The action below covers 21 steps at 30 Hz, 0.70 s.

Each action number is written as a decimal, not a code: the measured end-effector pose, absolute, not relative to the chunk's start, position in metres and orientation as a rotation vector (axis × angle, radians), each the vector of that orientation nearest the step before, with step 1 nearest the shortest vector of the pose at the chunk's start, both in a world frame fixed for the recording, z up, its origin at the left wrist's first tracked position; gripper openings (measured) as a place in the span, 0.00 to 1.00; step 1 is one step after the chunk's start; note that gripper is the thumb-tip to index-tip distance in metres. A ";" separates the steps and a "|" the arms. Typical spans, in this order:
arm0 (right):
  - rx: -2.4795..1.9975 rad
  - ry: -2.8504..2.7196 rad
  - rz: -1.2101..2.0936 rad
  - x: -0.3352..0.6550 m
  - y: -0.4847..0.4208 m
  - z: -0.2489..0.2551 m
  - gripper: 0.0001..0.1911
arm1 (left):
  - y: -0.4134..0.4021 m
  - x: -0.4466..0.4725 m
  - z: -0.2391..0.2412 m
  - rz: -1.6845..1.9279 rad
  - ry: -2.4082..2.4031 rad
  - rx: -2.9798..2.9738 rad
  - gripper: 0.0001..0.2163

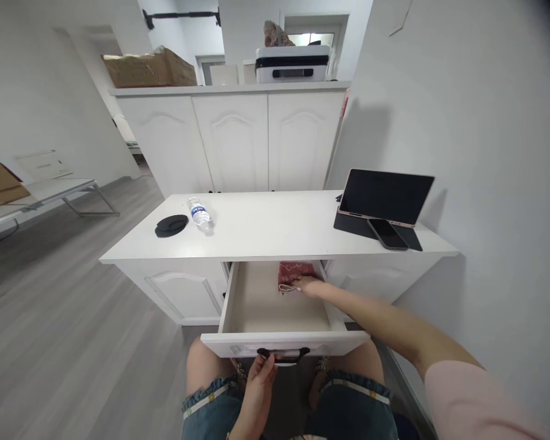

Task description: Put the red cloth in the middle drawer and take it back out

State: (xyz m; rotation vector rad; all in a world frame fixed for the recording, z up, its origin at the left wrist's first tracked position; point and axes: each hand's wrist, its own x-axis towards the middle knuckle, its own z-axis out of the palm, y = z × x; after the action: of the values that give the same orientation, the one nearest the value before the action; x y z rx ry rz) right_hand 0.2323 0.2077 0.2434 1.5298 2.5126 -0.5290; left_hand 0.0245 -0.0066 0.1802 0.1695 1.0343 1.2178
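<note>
A white drawer (pixel 238 299) stands pulled out from the low white cabinet (pixel 266 235) in front of me. At its back right lies a red patterned pouch (pixel 294 273) with a light strap. My right hand (pixel 308 285) reaches into the drawer and rests on the pouch's near edge, fingers curled on it. My left hand (pixel 260 374) is below the drawer front, fingers closed on the black handle (pixel 283 352).
On the cabinet top lie a water bottle (pixel 198 213) on its side, a black round lid (pixel 170 225), a propped tablet (pixel 385 197) and a phone (pixel 387 234). A wall is close on the right. Taller white cupboards (pixel 233 140) stand behind.
</note>
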 end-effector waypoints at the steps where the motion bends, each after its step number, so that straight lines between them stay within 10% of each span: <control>1: 1.514 2.509 -0.543 0.233 0.204 0.245 0.21 | -0.006 0.024 0.179 1.213 1.038 0.174 0.19; 21: 1.060 2.278 -0.720 0.203 0.138 0.272 0.14 | -0.010 0.026 0.184 1.249 0.990 0.161 0.15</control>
State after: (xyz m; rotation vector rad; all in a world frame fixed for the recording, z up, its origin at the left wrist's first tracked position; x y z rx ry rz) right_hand 0.2031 0.1375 0.2716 1.0595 2.2776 -0.7205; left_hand 0.0256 -0.0102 0.1842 0.1606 0.9905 1.2487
